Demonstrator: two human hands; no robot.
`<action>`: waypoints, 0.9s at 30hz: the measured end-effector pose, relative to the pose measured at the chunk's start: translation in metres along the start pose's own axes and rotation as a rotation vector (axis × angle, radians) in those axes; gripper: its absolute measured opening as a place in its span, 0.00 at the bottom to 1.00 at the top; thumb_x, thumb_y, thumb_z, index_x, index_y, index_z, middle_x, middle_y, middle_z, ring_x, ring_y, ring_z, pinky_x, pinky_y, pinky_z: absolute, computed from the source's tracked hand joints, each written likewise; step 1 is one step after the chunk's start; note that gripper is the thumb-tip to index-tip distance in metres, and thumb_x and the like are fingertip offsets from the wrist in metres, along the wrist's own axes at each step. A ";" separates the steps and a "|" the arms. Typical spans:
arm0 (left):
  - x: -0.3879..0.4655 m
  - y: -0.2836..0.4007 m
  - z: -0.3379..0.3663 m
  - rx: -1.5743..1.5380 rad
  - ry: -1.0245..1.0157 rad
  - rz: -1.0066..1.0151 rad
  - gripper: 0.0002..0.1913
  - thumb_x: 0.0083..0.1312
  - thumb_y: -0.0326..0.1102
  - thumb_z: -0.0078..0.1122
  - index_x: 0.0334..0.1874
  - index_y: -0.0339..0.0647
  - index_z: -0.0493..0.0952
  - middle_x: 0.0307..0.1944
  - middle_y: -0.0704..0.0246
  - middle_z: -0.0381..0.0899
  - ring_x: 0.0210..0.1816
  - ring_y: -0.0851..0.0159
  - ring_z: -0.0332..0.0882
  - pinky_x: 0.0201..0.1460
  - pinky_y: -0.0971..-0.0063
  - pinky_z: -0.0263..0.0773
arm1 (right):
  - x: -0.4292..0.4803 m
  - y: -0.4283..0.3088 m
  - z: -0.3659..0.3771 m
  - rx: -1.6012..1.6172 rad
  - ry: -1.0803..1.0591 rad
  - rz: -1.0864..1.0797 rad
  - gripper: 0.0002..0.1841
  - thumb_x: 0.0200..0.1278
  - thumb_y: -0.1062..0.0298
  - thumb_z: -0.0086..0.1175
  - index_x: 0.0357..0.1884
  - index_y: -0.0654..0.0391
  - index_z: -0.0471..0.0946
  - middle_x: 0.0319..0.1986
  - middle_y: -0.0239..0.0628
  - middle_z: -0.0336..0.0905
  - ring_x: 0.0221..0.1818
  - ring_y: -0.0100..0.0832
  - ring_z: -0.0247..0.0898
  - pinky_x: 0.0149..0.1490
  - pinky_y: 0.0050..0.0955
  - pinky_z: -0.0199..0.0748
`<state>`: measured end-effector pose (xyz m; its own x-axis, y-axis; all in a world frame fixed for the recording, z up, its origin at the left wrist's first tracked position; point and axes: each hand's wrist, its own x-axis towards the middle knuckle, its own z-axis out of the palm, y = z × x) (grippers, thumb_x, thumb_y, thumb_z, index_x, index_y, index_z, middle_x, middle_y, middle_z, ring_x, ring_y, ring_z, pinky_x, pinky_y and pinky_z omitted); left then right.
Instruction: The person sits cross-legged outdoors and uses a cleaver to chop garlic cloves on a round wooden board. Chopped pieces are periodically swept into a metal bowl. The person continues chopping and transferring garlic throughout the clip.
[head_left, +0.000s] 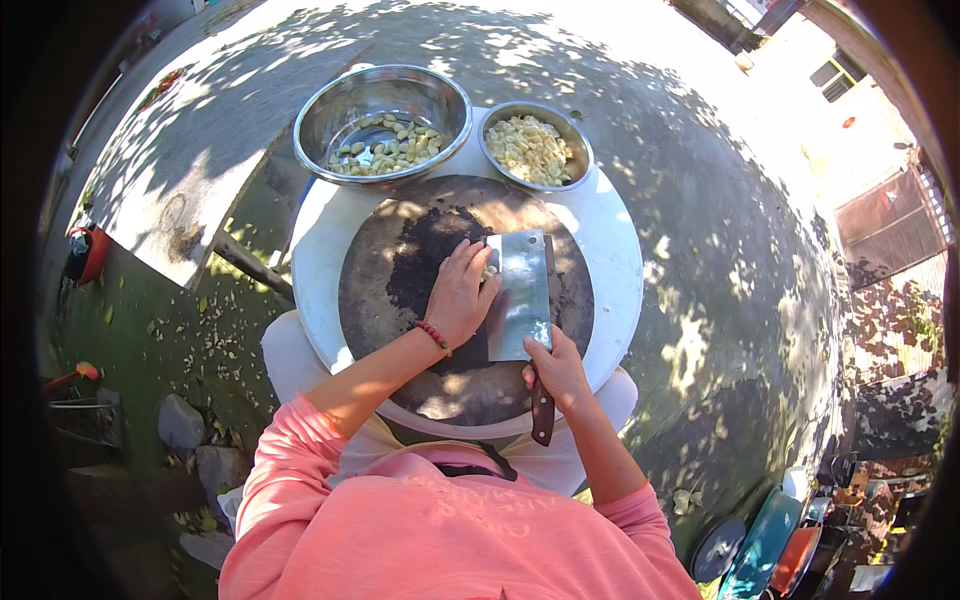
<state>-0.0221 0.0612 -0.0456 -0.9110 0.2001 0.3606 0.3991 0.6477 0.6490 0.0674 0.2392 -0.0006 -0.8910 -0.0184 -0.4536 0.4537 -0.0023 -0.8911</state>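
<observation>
My right hand (555, 369) grips a cleaver (523, 292) where its dark riveted wooden handle meets the broad steel blade. The blade rests over a round, stained cutting board (457, 405). Just left of the blade, my left hand (463, 289) lies palm down on the board, with small pale green pieces (487, 273) partly hidden at its fingertips. Whether it grips them cannot be told. Beyond the board, a large steel bowl (304, 154) holds whole pale green beans or cloves (405, 147). Beside it on the right, a smaller steel bowl (588, 161) is heaped with cut pale pieces (529, 148).
The board sits on a round white table (619, 285) close before me. Left are a concrete slab (180, 202), a red container (93, 256) and stones (180, 422). A teal tub (761, 544) and an orange-red basin (796, 559) stand at lower right.
</observation>
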 end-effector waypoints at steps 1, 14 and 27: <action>-0.008 0.005 -0.002 -0.021 0.012 -0.009 0.22 0.71 0.39 0.54 0.63 0.34 0.71 0.67 0.55 0.69 0.72 0.48 0.60 0.73 0.59 0.57 | -0.005 0.001 0.008 -0.026 -0.013 -0.004 0.08 0.73 0.69 0.52 0.48 0.60 0.71 0.29 0.30 0.74 0.17 0.21 0.67 0.22 0.22 0.66; 0.038 0.039 -0.009 -0.162 0.236 0.099 0.19 0.69 0.29 0.54 0.62 0.39 0.74 0.67 0.54 0.66 0.68 0.44 0.64 0.69 0.59 0.64 | 0.005 -0.023 0.048 0.092 0.001 -0.192 0.05 0.74 0.70 0.49 0.45 0.60 0.72 0.24 0.28 0.72 0.18 0.19 0.68 0.23 0.21 0.65; 0.271 -0.013 0.086 -0.221 0.277 0.054 0.06 0.67 0.36 0.58 0.40 0.43 0.78 0.41 0.59 0.79 0.44 0.51 0.78 0.49 0.58 0.72 | 0.081 -0.083 -0.037 -0.067 0.374 -0.389 0.09 0.72 0.70 0.51 0.49 0.61 0.72 0.27 0.30 0.74 0.17 0.20 0.67 0.23 0.22 0.67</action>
<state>-0.2826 0.1701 -0.0138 -0.8374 0.0027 0.5466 0.4861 0.4610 0.7424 -0.0424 0.2746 0.0360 -0.9431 0.3285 -0.0520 0.0985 0.1264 -0.9871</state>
